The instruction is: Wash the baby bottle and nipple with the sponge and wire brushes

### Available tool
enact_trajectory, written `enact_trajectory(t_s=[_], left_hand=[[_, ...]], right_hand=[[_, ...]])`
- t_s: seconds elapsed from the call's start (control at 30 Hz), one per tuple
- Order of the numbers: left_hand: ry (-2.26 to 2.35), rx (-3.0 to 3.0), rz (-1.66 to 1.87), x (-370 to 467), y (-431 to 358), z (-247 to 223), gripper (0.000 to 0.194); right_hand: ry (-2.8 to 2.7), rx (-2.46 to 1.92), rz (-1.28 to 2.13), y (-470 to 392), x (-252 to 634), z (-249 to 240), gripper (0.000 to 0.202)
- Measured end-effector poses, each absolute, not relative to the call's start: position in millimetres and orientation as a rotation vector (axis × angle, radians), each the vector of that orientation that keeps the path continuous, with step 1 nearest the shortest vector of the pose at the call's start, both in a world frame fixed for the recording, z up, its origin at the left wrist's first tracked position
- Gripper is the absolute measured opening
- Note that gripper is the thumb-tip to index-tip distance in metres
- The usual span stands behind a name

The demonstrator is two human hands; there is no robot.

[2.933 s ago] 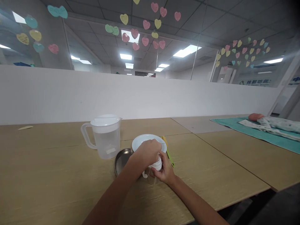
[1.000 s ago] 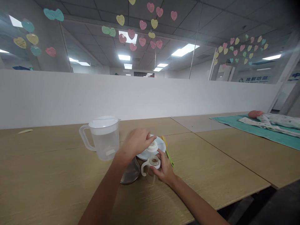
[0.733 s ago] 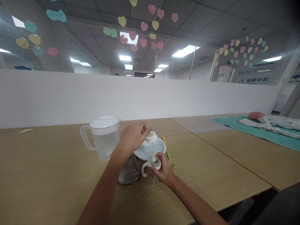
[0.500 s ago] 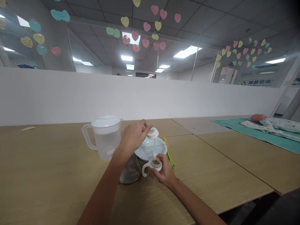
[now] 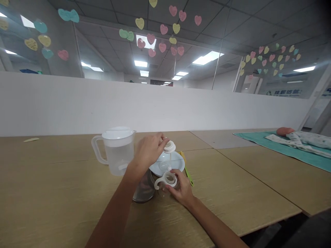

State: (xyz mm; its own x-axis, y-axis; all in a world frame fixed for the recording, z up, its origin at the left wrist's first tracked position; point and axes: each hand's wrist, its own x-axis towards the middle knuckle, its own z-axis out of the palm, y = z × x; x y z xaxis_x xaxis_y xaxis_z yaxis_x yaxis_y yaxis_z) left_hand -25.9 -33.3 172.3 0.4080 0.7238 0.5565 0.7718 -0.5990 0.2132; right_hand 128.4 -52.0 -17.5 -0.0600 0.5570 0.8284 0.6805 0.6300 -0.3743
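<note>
My left hand (image 5: 150,148) pinches a white baby bottle cap (image 5: 170,147) by its top, with a thin straw and weighted end hanging below it. Lower down, my right hand (image 5: 183,188) is closed around a clear baby bottle (image 5: 170,178) with a white collar and a curved handle on its left. The bottle's mouth is uncovered and tips toward me. The straw's end hangs just behind the rim, apart from the mouth. A pale blue plate (image 5: 179,165) holding a clear rounded piece lies behind the bottle. Under my left wrist is a metal tray (image 5: 143,190), partly hidden.
A clear plastic pitcher (image 5: 119,151) with a white lid stands left of my hands. A brush with a green handle (image 5: 188,175) lies right of the plate. At the far right a doll (image 5: 286,131) in patterned clothes rests on a teal mat (image 5: 252,137). A white partition runs behind.
The bottle has shifted slightly left and its mouth has tipped a little more toward me. The cap with its straw has dropped slightly. Both hands keep their grip.
</note>
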Motion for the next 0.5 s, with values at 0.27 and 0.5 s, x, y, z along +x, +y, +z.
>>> enact_trajectory(t_s=[0.27,0.5], left_hand=[[-1.349,-2.577,-0.88,-24.5,-34.4,172.7,0.031],[-1.34,-2.62,-0.795,-21.0,-35.5,171.2,0.029]], right_hand=[[-1.758,-0.917,-0.14,-50.4,128.8,-13.2,0.038],[-1.693,-0.962,-0.146,-47.4,136.6,-15.3,0.052]])
